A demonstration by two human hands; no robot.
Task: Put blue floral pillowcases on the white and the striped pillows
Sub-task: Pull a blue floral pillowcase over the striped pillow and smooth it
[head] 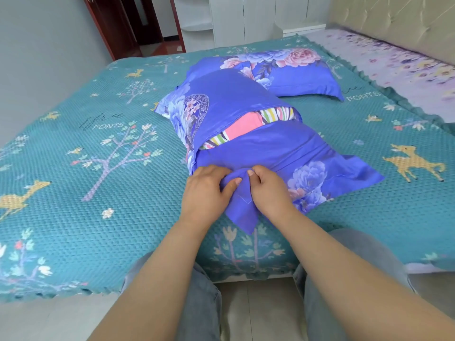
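A striped pillow (248, 125) lies on the bed, mostly wrapped in a blue floral pillowcase (266, 146); a band of pink and coloured stripes shows through the case's open gap. My left hand (209, 190) and my right hand (269, 190) sit side by side at the near end of the case. Both pinch a bunched fold of its blue fabric, and a loose flap hangs down between my wrists. Behind it lies a second pillow (278, 72), fully covered in a matching blue floral case.
The bed carries a teal quilted bedspread (93, 143) printed with trees and deer. A beige padded headboard (398, 23) and a lilac floral sheet (398, 65) are at the right. White cabinets (246, 18) and a dark red door frame stand beyond. My knees are at the bed's near edge.
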